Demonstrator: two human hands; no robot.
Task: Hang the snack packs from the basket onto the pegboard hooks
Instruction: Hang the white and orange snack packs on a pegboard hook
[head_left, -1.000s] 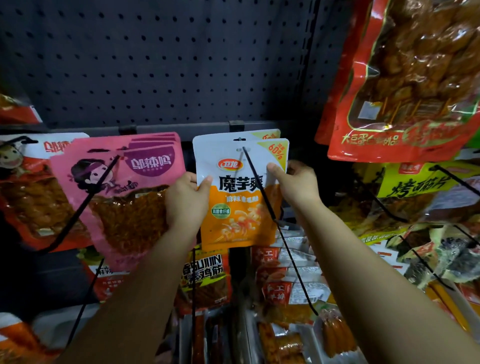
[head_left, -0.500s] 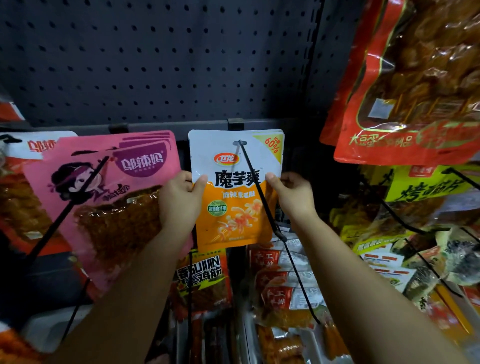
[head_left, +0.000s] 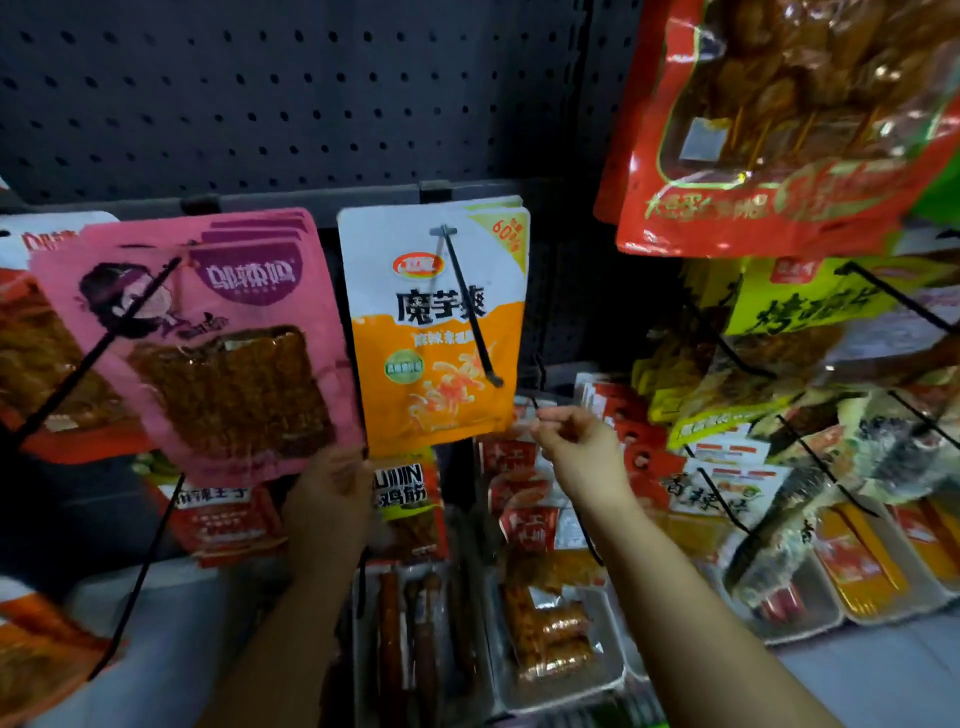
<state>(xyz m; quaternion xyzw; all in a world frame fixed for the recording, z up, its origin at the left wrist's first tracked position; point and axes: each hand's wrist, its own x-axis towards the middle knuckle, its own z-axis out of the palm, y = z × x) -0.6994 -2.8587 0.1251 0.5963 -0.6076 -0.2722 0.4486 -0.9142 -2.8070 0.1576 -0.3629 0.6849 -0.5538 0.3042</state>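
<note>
One white-and-orange snack pack (head_left: 436, 332) shows at the front of its black hook (head_left: 470, 306), in the middle of the dark pegboard (head_left: 291, 93), just under the horizontal rail; the edge of at least one more pack peeks out behind its top right corner, so the full count on that hook cannot be told. The hook passes through the hole near the pack's top edge and slopes down across the print to its tip.

Two hands are in view. The left hand (head_left: 327, 488) is below the pack's lower left corner, its back to the camera; its fingers reach up behind the bottom edge of the pink packs (head_left: 208, 338) and are hidden there, so whether they grip or only touch cannot be told. The right hand (head_left: 576, 441) sits just off the orange pack's lower right corner, fingers loosely curled with thumb and forefinger close together, holding nothing; whether a fingertip brushes the pack's corner is unclear.

The pink packs form a stack of about four on one hook at the pegboard's left. One large red pack (head_left: 779, 130) hangs at the upper right corner, yellow-green packs (head_left: 810, 306) beneath it. Three clear trays (head_left: 561, 691) of snacks lie along the bottom edge.
</note>
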